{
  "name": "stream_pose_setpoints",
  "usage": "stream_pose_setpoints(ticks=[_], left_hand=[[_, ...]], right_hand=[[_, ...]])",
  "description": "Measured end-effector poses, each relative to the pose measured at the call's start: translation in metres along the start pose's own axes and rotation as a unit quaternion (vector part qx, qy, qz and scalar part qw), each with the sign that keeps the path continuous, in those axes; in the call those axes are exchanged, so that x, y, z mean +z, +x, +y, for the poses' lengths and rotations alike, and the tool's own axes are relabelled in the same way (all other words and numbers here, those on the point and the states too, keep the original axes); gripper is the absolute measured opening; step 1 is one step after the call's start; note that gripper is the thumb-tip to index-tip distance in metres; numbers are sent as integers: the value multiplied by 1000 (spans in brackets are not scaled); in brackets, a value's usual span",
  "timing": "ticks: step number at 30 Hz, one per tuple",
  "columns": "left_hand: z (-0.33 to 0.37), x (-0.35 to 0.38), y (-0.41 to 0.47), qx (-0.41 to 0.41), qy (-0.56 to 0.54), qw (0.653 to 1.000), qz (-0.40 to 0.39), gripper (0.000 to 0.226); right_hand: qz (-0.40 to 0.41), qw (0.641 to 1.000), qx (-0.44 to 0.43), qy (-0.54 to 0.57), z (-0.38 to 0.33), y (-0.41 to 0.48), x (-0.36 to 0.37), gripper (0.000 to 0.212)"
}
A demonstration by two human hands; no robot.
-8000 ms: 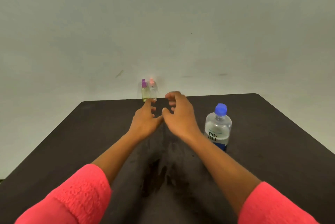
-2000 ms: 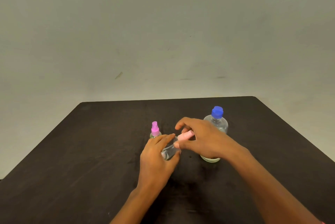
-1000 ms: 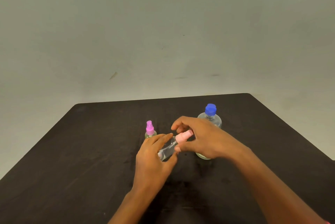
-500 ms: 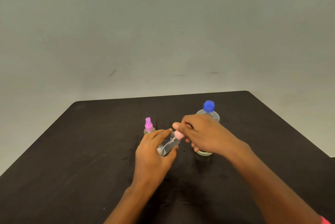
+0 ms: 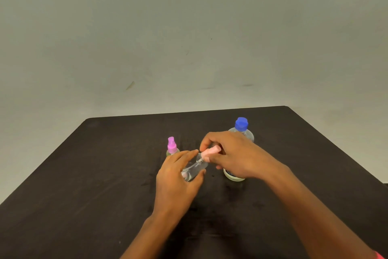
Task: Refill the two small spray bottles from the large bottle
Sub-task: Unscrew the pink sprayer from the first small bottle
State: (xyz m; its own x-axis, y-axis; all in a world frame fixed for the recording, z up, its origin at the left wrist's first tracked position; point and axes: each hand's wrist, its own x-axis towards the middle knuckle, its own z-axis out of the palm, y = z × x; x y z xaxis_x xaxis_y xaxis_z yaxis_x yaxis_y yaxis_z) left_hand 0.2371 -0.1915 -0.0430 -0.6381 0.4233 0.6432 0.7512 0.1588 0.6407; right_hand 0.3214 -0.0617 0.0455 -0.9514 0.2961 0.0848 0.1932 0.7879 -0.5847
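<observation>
My left hand [image 5: 176,177] grips a small clear spray bottle [image 5: 194,170], tilted toward the right above the table. My right hand [image 5: 235,153] pinches its pale pink spray top [image 5: 211,152]; a thin tube runs from the top down into the bottle. The second small spray bottle [image 5: 172,147], with a magenta top, stands upright just left of my left fingers. The large clear bottle [image 5: 241,130] with a blue cap stands behind my right hand, which hides most of its body.
All of this sits on a dark table [image 5: 84,185] with a rounded far edge. A plain pale wall rises behind it. A pink sleeve shows at the lower right corner.
The pink spray top has come a little away from the bottle's neck, so the tube shows. Eight seconds ago both small bottles stood at the table's far edge; now they are mid-table.
</observation>
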Motion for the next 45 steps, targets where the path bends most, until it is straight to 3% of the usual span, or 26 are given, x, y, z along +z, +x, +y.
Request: stream_pose_setpoints(ticks=[3, 6, 10, 20, 26, 35, 41, 45], left_hand=[[0, 0, 1, 3, -1, 1000, -1, 39], [1, 1, 1, 8, 0, 1000, 0, 36], [0, 3, 0, 1, -11, 1000, 5, 39], [1, 5, 0, -32, -39, 999, -2, 44], [7, 4, 0, -20, -42, 999, -1, 42], [5, 6, -1, -29, -50, 998, -7, 40], [3, 11, -1, -60, -55, 997, -15, 43], [3, 16, -2, -88, -56, 995, -12, 41]], right_hand=[[-1, 1000, 0, -12, 1, 0, 1, 31], [21, 999, 34, -15, 0, 3, 6, 27], [8, 1000, 8, -20, 0, 1, 1, 8], [4, 1000, 16, -7, 0, -10, -21, 31], [-17, 998, -2, 55, -2, -9, -16, 22], [11, 999, 39, 10, 2, -16, -20, 8], [81, 996, 31, 7, 17, -39, -69, 19], [201, 969, 35, 139, 37, -57, -91, 18]])
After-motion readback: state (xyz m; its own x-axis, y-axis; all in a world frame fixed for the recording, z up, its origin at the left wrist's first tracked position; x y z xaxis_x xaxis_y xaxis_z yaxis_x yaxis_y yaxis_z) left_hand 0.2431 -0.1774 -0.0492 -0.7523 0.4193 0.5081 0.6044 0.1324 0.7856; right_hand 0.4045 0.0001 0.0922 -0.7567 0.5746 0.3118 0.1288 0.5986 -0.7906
